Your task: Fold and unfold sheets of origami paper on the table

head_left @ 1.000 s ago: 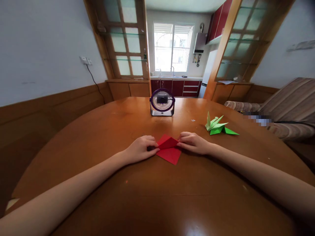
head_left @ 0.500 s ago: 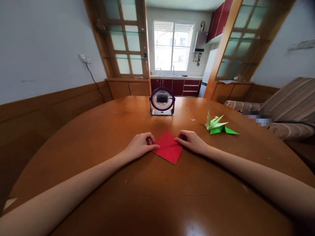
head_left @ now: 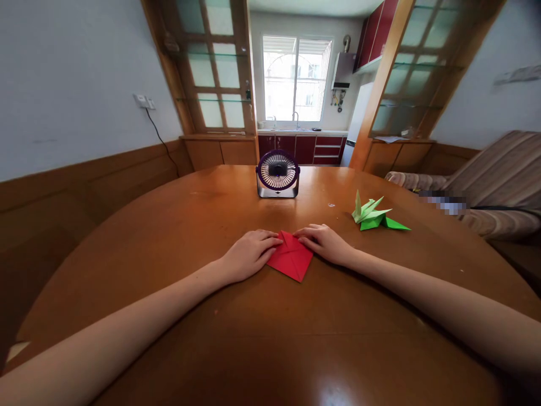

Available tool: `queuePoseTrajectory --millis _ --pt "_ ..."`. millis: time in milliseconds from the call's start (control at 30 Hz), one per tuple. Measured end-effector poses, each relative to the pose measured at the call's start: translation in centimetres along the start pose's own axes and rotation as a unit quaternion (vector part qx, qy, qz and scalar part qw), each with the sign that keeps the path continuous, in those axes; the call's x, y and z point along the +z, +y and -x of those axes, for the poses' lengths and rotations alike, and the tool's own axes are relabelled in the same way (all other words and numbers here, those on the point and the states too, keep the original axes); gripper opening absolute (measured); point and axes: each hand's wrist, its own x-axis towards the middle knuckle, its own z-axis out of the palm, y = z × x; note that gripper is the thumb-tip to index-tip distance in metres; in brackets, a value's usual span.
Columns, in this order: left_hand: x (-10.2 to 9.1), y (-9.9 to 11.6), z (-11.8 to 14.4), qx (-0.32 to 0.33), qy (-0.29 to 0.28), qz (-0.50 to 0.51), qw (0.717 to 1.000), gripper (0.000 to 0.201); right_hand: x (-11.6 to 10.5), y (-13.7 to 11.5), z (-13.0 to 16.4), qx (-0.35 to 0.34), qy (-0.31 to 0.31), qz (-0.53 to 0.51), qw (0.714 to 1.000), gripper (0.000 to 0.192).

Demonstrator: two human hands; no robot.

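A folded red paper (head_left: 291,259) lies flat on the round wooden table (head_left: 177,237), its lower corner pointing toward me. My left hand (head_left: 249,254) presses its fingers on the paper's upper left part. My right hand (head_left: 322,242) presses on the upper right part, and the fingertips of both hands nearly meet at the top corner. A finished green paper crane (head_left: 374,217) sits on the table to the right, apart from both hands.
A small purple desk fan (head_left: 278,175) stands at the far middle of the table. A striped sofa (head_left: 494,186) lies beyond the table's right edge. Wooden wall panelling and glass-door cabinets border the room, with a kitchen and window behind.
The raised flap of the red paper has been pressed down flat. Both hands have slid inward and up, now meeting near the paper's top corner.
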Motion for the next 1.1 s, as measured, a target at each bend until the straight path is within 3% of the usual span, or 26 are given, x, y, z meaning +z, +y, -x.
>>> queuePoseTrajectory --millis 267,400,667,833,967,1100 --pt "0.4 0.3 -0.7 -0.034 0.026 -0.019 0.999 0.029 0.3 0.0 -0.1 0.011 -0.010 0.042 0.999 0.027" --pt "0.7 0.5 -1.3 -0.035 0.037 0.010 0.999 0.040 0.4 0.2 -0.2 0.005 -0.009 0.044 0.999 0.026" --pt "1.3 0.1 -2.7 -0.018 -0.132 0.027 0.991 0.054 0.4 0.1 -0.3 0.008 -0.001 0.032 0.999 0.020" --pt "1.1 -0.1 -2.6 -0.014 -0.158 0.012 0.987 0.055 0.2 -0.2 -0.1 0.029 0.035 0.018 0.999 0.010" --pt "1.1 0.0 -2.6 -0.024 -0.168 -0.004 0.985 0.056 0.0 -0.7 0.6 -0.068 0.070 0.039 0.994 0.016" --pt "1.2 0.1 -2.6 -0.021 -0.164 -0.008 0.986 0.056 -0.2 -1.2 1.2 -0.173 0.019 0.055 0.983 0.026"
